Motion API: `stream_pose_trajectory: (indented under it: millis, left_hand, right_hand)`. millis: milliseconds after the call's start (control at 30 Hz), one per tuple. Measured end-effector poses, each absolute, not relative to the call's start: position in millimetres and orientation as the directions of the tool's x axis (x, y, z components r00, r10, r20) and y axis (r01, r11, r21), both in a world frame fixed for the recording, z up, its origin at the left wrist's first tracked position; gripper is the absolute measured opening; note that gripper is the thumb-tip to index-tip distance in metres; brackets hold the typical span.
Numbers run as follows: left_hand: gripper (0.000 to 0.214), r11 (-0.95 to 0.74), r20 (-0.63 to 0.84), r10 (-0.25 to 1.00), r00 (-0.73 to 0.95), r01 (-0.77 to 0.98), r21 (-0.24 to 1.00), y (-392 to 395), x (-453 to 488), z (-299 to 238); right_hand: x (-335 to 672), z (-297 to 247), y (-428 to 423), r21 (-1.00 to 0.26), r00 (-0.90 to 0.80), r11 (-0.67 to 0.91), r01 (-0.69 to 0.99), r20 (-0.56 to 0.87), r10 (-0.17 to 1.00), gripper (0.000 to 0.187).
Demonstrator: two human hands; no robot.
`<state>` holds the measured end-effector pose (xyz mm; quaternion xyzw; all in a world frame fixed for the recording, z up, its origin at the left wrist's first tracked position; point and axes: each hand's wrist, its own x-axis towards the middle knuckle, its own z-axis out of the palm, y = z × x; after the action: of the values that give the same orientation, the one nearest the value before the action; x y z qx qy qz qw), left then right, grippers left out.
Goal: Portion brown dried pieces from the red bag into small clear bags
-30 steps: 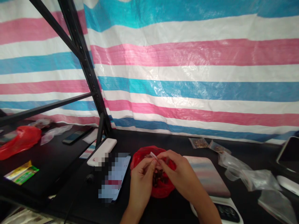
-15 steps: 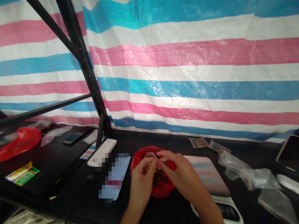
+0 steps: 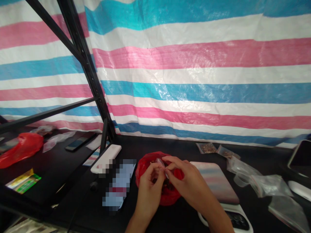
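Both hands meet over a red plastic bag (image 3: 145,165) of dark brown bits on the black table (image 3: 170,145). My left hand (image 3: 149,189) and my right hand (image 3: 184,181) each pinch a small clear plastic packet (image 3: 160,161) held between them just above the bag. All fingers are curled in a pinch. A digital scale (image 3: 218,186) with a reflective platform lies right beside my right wrist.
A phone (image 3: 119,186) and a white power bank (image 3: 107,158) lie left of the bag. Filled small packets (image 3: 206,148) and empty clear bags (image 3: 257,183) lie to the right. A black metal rack post (image 3: 89,71) stands left, with another red bag (image 3: 20,149) beyond.
The hands have sunk slightly toward the red bag, and the small packet between the fingers sits lower and more tucked in.
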<state>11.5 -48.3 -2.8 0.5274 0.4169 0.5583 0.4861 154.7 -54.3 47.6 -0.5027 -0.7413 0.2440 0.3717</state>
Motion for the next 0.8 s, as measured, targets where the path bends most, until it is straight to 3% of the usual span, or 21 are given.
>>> stream_pose_trajectory:
  millis: [167, 267, 400, 600, 800]
  left_hand:
    - [0.022, -0.303, 0.302, 0.953, 0.026, 0.057, 0.951, -50.0, 13.4, -4.4]
    - [0.024, -0.345, 0.349, 0.937, -0.012, 0.128, 0.930, -50.4, 14.3, -5.3]
    - [0.022, -0.331, 0.337, 0.938, -0.087, 0.075, 0.941, -49.8, 14.2, -2.7]
    - [0.020, -0.254, 0.255, 0.966, 0.033, -0.048, 0.966, -49.8, 15.6, 0.2]
    - [0.023, -0.322, 0.322, 0.947, 0.018, 0.089, 0.943, -50.4, 17.5, -5.0]
  right_hand:
    - [151.9, 45.3, -54.2, -0.726, -0.201, 0.383, 0.571, 0.329, 0.923, 0.036]
    - [157.7, 42.0, -51.9, -0.716, -0.123, 0.404, 0.570, 0.411, 0.903, 0.037]
    - [171.3, 40.7, -49.4, -0.724, 0.047, 0.430, 0.538, 0.536, 0.843, 0.025]
    - [164.1, 40.6, -51.8, -0.851, -0.104, 0.373, 0.371, 0.361, 0.927, 0.026]
    - [153.6, 40.2, -51.4, -0.827, -0.137, 0.389, 0.405, 0.366, 0.920, 0.025]
